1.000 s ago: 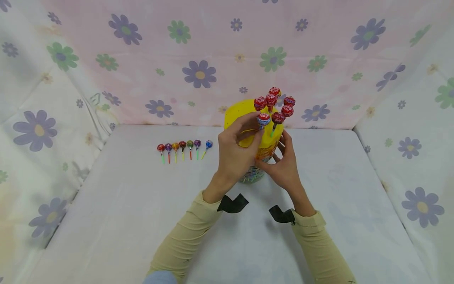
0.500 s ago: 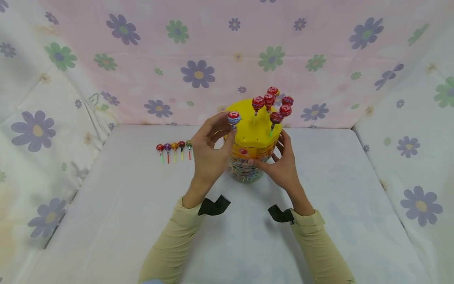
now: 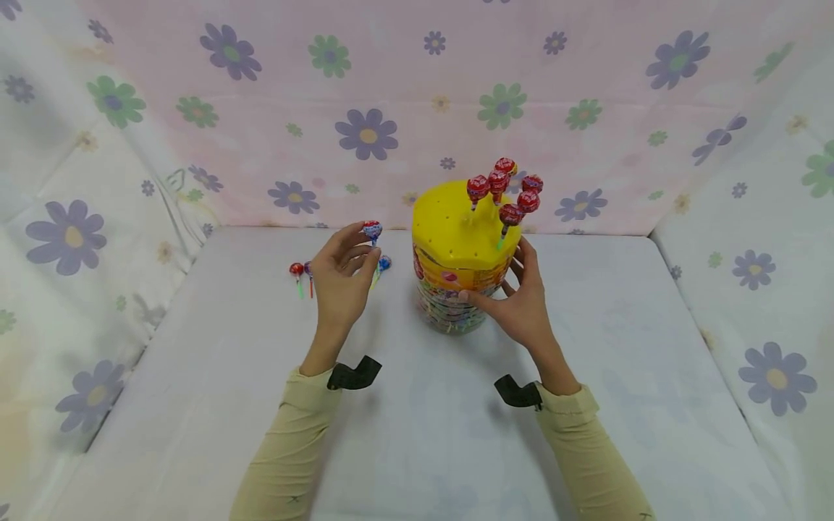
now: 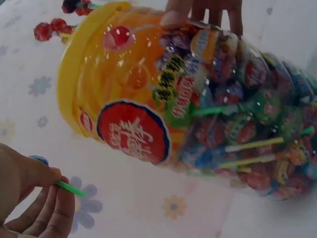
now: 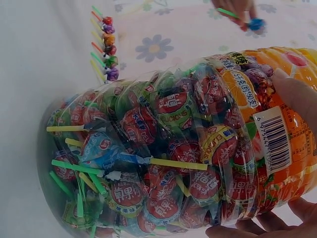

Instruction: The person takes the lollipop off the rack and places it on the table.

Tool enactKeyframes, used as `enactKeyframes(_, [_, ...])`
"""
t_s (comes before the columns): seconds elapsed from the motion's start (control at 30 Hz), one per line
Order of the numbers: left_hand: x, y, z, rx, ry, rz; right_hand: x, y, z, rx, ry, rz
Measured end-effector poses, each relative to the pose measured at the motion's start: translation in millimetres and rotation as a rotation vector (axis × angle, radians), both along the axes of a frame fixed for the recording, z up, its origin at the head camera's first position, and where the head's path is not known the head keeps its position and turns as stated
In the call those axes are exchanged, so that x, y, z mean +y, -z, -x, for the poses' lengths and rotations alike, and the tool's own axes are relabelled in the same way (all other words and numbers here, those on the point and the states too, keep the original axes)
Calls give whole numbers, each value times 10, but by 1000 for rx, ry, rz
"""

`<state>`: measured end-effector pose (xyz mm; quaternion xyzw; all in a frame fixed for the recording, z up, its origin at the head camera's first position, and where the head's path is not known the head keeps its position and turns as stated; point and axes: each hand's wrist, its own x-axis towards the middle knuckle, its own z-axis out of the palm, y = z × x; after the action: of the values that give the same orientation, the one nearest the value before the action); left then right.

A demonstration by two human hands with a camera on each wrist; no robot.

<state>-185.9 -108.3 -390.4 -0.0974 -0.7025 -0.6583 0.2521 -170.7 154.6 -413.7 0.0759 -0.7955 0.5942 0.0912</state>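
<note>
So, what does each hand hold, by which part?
Left hand: blue-red round lollipop, by its green stick. Right hand: clear plastic yellow-lidded jar, by its side.

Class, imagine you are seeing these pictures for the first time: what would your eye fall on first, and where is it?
Probably the bright yellow lid on the big lollipop-filled jar, with red lollipops sticking up from its right part in the head view. Next, perhaps, comes the blue-and-red lollipop pinched in the left hand, left of the jar, while the right hand grips the jar's side.
</note>
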Motion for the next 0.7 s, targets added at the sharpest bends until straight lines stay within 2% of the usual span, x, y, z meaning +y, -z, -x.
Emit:
enactKeyframes(0.2, [-164, 242, 56, -153, -23, 20, 2, -13, -2, -10, -4, 5])
enactKeyframes(0.3, [-237, 412, 104, -232, -27, 44, -2, -14, 3, -13, -4, 6])
enactKeyframes(0.5, [-362, 778, 219, -319, -35, 185, 3, -2, 11, 10, -6, 3])
enactKeyframes(0.6, [-396, 904, 255, -355, -46, 270, 7, 4, 6, 13, -4, 2])
enactKeyframes(0.7, [-410, 979, 281, -404, -60, 325, 5, 9, 2, 6, -3, -2])
